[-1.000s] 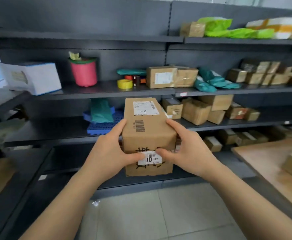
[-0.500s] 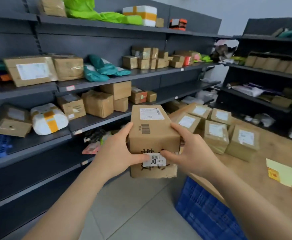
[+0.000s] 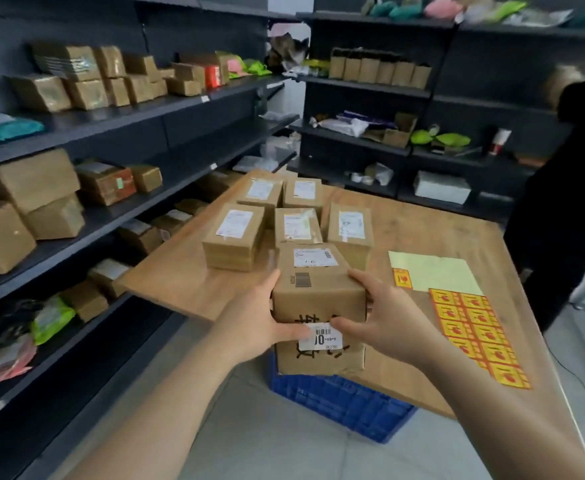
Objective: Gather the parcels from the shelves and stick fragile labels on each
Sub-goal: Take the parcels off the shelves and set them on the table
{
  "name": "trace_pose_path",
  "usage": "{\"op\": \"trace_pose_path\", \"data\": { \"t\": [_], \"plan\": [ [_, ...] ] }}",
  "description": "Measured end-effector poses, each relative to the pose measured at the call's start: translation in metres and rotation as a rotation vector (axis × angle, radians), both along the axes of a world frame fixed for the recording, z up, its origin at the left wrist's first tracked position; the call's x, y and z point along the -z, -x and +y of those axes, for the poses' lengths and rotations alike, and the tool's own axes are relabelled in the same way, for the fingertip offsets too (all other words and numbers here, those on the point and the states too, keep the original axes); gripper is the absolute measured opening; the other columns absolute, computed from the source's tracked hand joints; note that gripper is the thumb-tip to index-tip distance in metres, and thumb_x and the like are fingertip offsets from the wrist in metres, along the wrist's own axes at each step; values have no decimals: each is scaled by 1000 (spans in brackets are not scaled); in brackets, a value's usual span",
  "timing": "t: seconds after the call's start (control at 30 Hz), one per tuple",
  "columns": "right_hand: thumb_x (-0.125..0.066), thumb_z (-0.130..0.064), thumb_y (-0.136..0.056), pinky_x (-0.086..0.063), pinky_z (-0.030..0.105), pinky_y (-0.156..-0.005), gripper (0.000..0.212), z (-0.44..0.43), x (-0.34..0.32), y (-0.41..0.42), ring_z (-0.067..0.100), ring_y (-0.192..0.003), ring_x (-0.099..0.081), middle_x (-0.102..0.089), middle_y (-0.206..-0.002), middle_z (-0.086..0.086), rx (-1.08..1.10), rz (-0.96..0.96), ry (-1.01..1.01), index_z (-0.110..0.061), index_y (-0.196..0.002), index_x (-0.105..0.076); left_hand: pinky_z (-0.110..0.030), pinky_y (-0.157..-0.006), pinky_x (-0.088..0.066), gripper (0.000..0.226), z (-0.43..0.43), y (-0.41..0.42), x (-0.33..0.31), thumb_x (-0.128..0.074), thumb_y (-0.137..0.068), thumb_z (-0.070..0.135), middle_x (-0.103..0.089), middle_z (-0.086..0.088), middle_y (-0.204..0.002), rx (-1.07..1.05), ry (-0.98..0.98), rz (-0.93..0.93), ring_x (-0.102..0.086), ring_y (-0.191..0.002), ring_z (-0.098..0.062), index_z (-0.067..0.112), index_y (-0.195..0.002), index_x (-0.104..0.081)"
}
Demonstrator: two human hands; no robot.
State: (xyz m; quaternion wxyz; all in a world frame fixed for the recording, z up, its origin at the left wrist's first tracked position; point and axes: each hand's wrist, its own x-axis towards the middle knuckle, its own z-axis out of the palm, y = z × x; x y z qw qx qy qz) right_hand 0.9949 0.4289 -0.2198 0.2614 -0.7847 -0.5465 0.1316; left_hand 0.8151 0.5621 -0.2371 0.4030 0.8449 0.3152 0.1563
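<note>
**Item 1, carried parcel** (image 3: 318, 292): brown carton, address slip on top, barcode sticker on its near face. It was held in the air over the near edge of the table (image 3: 187, 282). Step judged: the gathering stage, with this carton in transit to the table and no fragile label visible on it. The next move called for setting it down flat in the bare area just in front of the grouped cartons, slip side up, then freeing 1 hand for the labels.

**Item 2, left hand** (image 3: 253, 323) and **right hand** (image 3: 388, 323): they were apart, each clamped on an opposite side of the carton. The thumbs pressed the near face beside the sticker, the fingers wrapped the side walls, and both forearms were extended forward.

**Item 3, blue crate** (image 3: 339, 400): on the floor, under the table's near edge, directly below the carton.

**Item 4, label sheet** (image 3: 474, 327): orange-and-yellow stickers in 2 columns, lying on the table right of the carton. Its upper part was bare backing.

**Item 5, 5 parcels** (image 3: 233, 237): clustered mid-table, slips up, none visibly labelled fragile.

**Item 6, shelves** (image 3: 180, 109): dark racks left and behind, stocked with many more cartons and bags. The task was judged far from complete.
</note>
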Motion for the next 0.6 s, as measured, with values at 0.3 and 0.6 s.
{"op": "trace_pose_path", "data": {
  "t": [0.3, 0.6],
  "plan": [
    [-69, -57, -70, -41, 9, -67, 87, 10, 35, -65, -1, -84, -54, -57, -106, -15, 223, 37, 97, -30, -144, -31, -2, -62, -31, 113, 40, -95, 48, -80, -52, 62, -37, 40, -126, 161, 13, 52, -41, -84, 23, 36, -144, -21],
    [-77, -45, -68, -45, 16, -80, 94, 10, 81, -90, 4, -96, -53, -58, -128, -6, 318, 94, 171, -26, -147, -29, -38, -96, -49, 115, 46, -132, 97, -85, -60, 45, -53, 10, -134, 196, 7, 151, -55, -113, -12, 39, -147, -9]
  ]
}}
